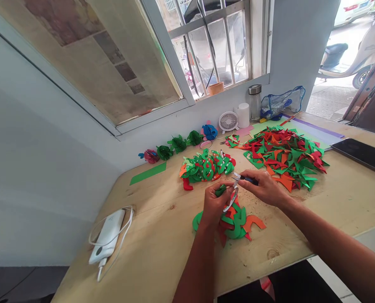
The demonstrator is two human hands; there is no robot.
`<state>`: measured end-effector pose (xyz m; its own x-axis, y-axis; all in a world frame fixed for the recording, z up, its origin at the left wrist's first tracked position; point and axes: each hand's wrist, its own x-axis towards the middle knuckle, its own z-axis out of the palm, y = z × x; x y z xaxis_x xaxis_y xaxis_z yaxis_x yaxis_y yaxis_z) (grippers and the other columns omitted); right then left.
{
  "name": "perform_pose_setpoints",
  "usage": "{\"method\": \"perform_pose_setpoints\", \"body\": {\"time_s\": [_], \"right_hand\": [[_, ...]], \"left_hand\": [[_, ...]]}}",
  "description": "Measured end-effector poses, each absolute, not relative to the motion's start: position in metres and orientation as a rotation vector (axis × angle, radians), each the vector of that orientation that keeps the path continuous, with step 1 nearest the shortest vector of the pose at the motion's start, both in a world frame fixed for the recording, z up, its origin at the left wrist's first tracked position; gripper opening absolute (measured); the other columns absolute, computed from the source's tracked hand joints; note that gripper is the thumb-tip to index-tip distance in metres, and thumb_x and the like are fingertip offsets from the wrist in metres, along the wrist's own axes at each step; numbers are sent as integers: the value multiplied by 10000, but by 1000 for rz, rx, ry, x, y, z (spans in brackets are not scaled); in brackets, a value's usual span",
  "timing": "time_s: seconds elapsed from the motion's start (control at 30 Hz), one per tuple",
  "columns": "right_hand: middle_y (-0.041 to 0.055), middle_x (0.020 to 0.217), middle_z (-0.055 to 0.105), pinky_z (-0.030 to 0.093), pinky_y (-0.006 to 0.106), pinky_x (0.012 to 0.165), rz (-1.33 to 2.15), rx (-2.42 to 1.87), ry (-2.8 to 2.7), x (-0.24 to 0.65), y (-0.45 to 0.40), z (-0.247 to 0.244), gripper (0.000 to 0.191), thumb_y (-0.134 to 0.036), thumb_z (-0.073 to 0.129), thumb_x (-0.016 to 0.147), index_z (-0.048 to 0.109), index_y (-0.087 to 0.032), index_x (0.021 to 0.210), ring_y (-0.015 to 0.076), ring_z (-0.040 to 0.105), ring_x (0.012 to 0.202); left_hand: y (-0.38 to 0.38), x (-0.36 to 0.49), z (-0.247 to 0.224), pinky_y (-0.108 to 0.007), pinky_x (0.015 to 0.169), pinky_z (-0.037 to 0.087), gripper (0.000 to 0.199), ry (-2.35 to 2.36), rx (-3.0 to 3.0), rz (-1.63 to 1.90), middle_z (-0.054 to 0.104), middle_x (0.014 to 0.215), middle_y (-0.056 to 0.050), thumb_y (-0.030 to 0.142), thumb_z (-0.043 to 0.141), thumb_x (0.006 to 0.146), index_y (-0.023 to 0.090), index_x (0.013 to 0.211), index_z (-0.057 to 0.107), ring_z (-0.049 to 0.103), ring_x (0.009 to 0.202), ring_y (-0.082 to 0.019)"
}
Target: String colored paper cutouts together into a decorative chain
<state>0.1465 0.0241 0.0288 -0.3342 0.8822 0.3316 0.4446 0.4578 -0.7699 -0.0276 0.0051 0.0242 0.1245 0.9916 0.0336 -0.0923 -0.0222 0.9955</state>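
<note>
My left hand [218, 203] is closed around a small green cut-out piece [220, 190]. A white strip with printing on it [231, 201] curls down from its fingertips. My right hand [261, 188] grips a small tool with a dark blue handle [249, 180] and a short metal tip; its exact kind is hard to make out. The tool's tip meets the strip's upper end between both hands. Below my left hand lies a loose pile of green, orange and red curved cut-outs [238, 223]. Just beyond the hands is a heap of similar cut-outs with white patches [206, 166].
Red and green scraps [285, 155] are heaped at the right, near a black phone [364, 155]. A white power bank [108, 235] with its cable lies left. Along the wall stand paper flowers [178, 144], a small fan [228, 121] and a glass bottle [254, 103].
</note>
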Motion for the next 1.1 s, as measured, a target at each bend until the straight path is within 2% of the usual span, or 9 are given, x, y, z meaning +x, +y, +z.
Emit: {"method": "perform_pose_setpoints", "body": {"time_s": [0.13,0.27,0.53,0.83,1.1], "right_hand": [[-2,656,533,323,232,549,710,-1140,-1943,146,24,28,348,-473,448,862,613,-175,793,111,429,606],[-14,609,497,302,231,521,689,-1177,-1926,146,22,29,364,-480,438,864,593,-175,739,103,397,569],[-19,608,472,296,229,507,730,-1210,-1886,144,22,32,363,-494,462,842,602,-170,756,100,380,559],[-8,623,508,314,222,530,704,-1172,-1922,144,24,27,376,-501,466,843,621,-164,777,103,406,582],[3,663,553,330,223,541,714,-1163,-1938,143,23,27,384,-513,468,842,633,-166,827,108,444,600]], "left_hand": [[5,-28,23,-178,440,291,252,1051,1218,1154,433,462,58,379,687,688,159,812,691,352,431,-47],[4,-27,23,-177,439,296,251,1056,1227,1151,432,468,57,365,682,699,149,827,687,349,427,-42],[6,-28,22,-176,425,286,268,1069,1188,1194,435,467,59,380,697,677,147,810,686,355,419,-41],[-1,-21,30,-173,417,265,260,1071,1110,1302,429,438,71,379,718,656,153,774,664,344,393,-35],[6,-25,24,-183,413,275,250,1044,1227,1230,435,451,60,375,688,691,147,791,671,369,400,-45]]}}
